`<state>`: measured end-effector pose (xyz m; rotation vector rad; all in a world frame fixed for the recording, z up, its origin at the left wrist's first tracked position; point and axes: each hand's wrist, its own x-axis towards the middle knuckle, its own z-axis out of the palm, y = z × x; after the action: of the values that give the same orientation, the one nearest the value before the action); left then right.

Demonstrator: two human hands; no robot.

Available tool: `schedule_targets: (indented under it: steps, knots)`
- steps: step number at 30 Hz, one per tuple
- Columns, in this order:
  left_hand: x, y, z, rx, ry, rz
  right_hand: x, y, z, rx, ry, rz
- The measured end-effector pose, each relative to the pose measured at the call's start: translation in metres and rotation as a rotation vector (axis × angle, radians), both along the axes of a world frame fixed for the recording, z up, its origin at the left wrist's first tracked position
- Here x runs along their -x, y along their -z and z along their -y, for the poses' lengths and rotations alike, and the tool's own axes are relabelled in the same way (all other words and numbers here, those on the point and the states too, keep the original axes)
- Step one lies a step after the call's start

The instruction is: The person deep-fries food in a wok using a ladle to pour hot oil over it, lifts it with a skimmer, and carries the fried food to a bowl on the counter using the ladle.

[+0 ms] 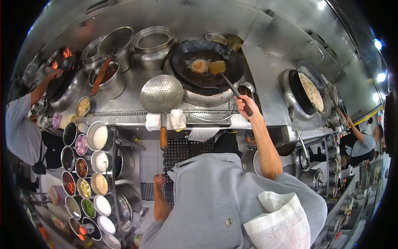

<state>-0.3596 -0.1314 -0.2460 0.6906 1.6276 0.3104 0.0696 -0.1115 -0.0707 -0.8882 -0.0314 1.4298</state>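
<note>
Stainless-steel walls back a metal table where a dark wok holds dark liquid and a pale golden-brown piece of food. Beside that piece, a spatula's yellowish head lies inside the wok; the right hand is wrapped around the spatula by its handle. The left hand hangs low beside the body; whether it grips anything, I cannot tell. Round tubs at left hold pink-purple slices, chopped greens and white contents. Red print on the shoulder cloth is illegible.
</note>
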Motion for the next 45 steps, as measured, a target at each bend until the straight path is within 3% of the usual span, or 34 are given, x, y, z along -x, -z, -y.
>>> schedule_targets:
  steps: [9,12,14,19,25,27,29,30,32,39,41,43,45]
  knots:
    - [0.005,-0.001,0.008,-0.079,0.062,0.078,0.011,-0.035,-0.017,0.061,-0.118,0.247]
    - [0.008,-0.015,0.015,-0.034,0.037,0.059,0.010,-0.042,-0.023,0.139,-0.151,0.679]
    - [0.012,-0.031,0.026,-0.073,-0.040,0.163,0.010,-0.044,-0.026,0.169,-0.152,0.822]
    - [0.027,-0.018,0.048,-0.003,-0.046,0.077,-0.003,-0.029,-0.032,0.284,-0.104,1.253]
    - [0.048,-0.006,0.069,0.030,-0.025,0.069,0.011,-0.017,-0.016,0.341,-0.046,0.940]
    - [0.050,-0.007,0.073,0.030,-0.016,0.068,0.016,-0.012,-0.009,0.230,0.048,0.392]
    - [0.053,-0.011,0.072,0.015,-0.117,0.181,0.018,-0.011,-0.003,0.138,-0.007,0.260]
    - [0.059,-0.010,0.070,-0.041,-0.135,0.415,0.019,-0.012,-0.002,0.084,-0.016,0.158]
    - [0.060,-0.013,0.068,-0.070,-0.072,0.346,0.022,-0.014,0.000,0.016,-0.025,0.011]
    - [0.048,-0.016,0.065,-0.131,-0.011,0.041,0.027,-0.038,-0.004,0.009,-0.090,0.077]
    - [0.047,-0.019,0.068,-0.115,-0.031,0.025,0.028,-0.047,-0.008,0.051,-0.121,0.304]
    - [0.049,-0.015,0.072,-0.116,-0.043,0.156,0.029,-0.055,-0.013,0.085,-0.131,0.362]
    - [0.043,-0.025,0.076,-0.098,-0.110,0.120,0.026,-0.056,-0.018,0.209,-0.187,0.799]
